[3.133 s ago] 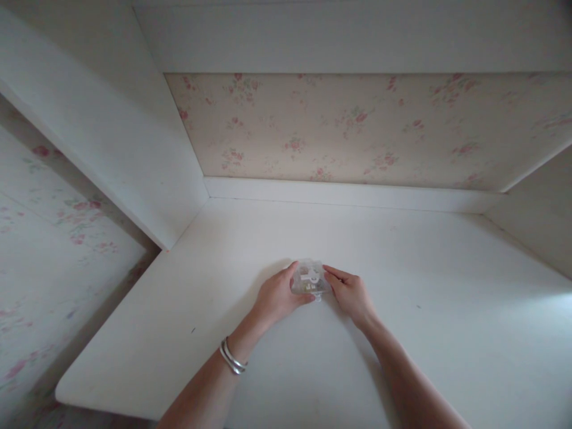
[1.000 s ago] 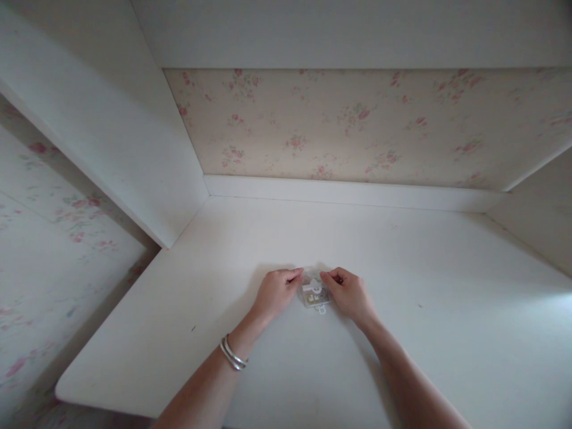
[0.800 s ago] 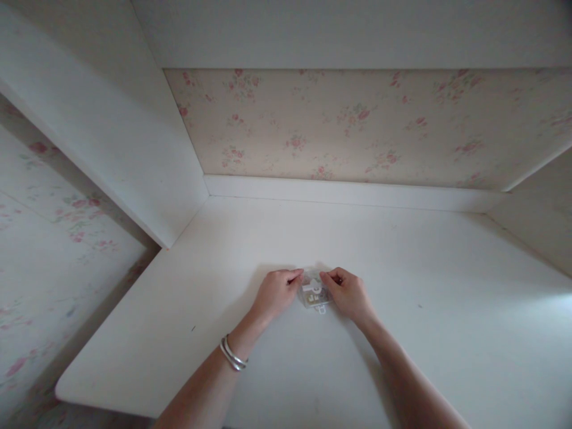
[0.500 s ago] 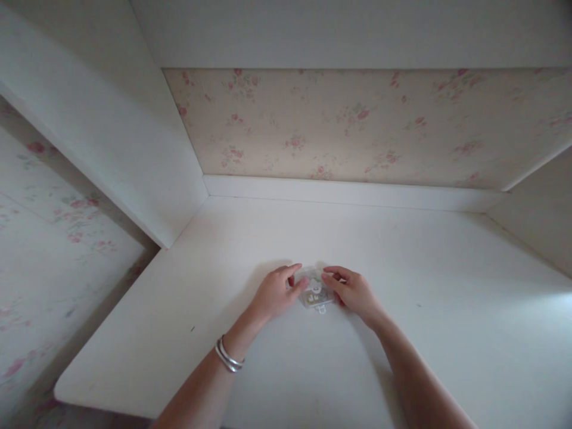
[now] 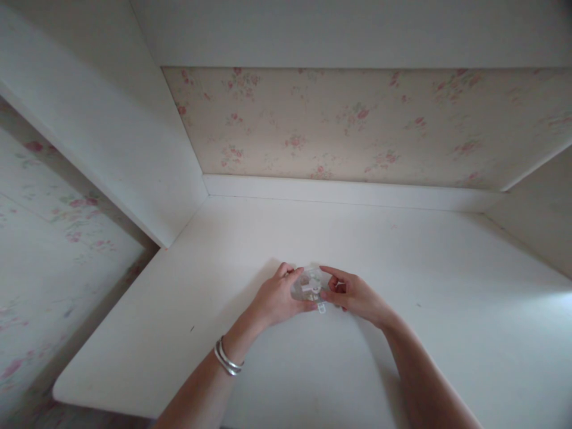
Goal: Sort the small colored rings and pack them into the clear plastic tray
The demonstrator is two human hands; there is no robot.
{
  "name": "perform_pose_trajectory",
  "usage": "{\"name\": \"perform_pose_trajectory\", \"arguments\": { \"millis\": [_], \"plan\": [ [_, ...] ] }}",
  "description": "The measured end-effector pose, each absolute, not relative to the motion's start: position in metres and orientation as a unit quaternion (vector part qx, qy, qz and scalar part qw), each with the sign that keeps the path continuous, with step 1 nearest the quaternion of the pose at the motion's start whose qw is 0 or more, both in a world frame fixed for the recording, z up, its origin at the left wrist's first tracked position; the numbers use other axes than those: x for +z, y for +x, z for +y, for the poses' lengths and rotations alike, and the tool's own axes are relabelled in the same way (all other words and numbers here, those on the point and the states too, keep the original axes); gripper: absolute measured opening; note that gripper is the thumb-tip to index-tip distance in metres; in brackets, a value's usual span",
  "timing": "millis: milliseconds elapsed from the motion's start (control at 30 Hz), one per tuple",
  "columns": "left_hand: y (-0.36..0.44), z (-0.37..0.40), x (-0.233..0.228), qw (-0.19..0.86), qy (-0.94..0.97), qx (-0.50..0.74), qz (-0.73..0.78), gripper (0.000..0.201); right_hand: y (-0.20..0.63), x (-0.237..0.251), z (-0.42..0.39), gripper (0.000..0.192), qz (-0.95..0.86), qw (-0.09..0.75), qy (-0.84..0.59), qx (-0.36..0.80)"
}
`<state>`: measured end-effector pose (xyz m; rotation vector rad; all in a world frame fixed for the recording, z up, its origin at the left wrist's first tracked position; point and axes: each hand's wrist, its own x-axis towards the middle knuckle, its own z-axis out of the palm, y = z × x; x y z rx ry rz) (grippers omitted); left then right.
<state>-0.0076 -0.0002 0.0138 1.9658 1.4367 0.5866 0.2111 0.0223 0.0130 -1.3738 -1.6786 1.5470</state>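
Observation:
A small clear plastic box lies on the white desktop between my hands. Small pale pieces show through it, too blurred to name, and a clear latch-like tab sticks out at its near edge. My left hand is closed round the box's left side, thumb along the near edge and fingers towards the far edge. On the right side, my right hand grips the box with its index finger at the far corner and its thumb on the near part. Its other fingers are curled in.
The white desktop meets a low white ledge at the back, under flowered wallpaper. A white panel stands at the left. A tiny dark mark lies left of my forearm.
My left hand has shifted its grip, its thumb moving from the box's top to the near edge. My right thumb has slid nearer to me along the box, with the index finger at the far corner.

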Motion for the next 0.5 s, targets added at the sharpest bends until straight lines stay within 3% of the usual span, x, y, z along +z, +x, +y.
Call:
{"name": "perform_pose_trajectory", "arguments": {
  "millis": [500],
  "plan": [
    [-0.0049,-0.0004,0.0151,0.319,0.743,0.235,0.54,0.068,0.2091,0.0156,0.0213,0.062,-0.625,0.235,-0.489,0.561]
  ]
}}
